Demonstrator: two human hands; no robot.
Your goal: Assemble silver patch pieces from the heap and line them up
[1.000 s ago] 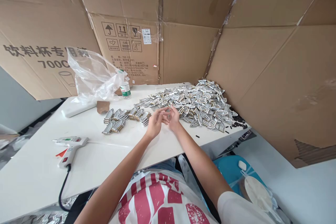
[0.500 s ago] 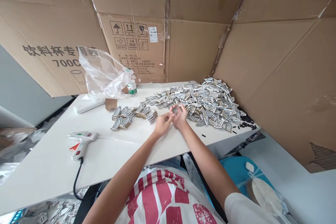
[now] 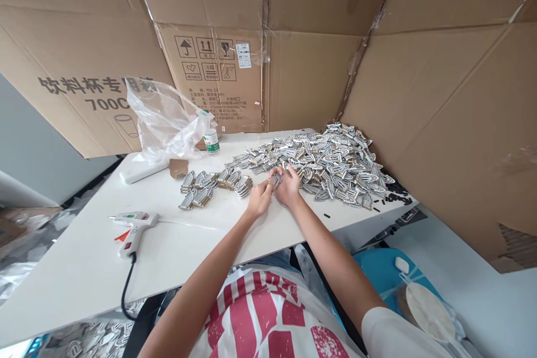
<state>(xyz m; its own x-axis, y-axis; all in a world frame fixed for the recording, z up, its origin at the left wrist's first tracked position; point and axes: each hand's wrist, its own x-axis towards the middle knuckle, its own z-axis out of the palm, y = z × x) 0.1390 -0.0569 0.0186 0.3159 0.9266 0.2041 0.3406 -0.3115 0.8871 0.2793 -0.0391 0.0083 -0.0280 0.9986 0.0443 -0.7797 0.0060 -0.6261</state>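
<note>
My left hand (image 3: pixel 259 202) and my right hand (image 3: pixel 288 187) meet over the white table (image 3: pixel 75 268), fingers closed together on a small stack of flat silver-and-gold badges (image 3: pixel 274 180). A large loose heap of the same badges (image 3: pixel 331 165) lies just beyond my right hand. To the left of my hands, short stacked rows of badges (image 3: pixel 212 184) rest on the tabletop.
A white hot glue gun (image 3: pixel 133 227) with a black cord lies at the left. A clear plastic bag (image 3: pixel 168 120), a small bottle (image 3: pixel 211 141) and a cardboard scrap (image 3: pixel 178 167) sit at the back. Cardboard walls (image 3: pixel 440 112) surround the table. Small black pieces (image 3: pixel 392 198) lie at the right edge.
My fingers were loosely spread around a single piece; both hands have since come down toward the table and closed together on a small stack of badges.
</note>
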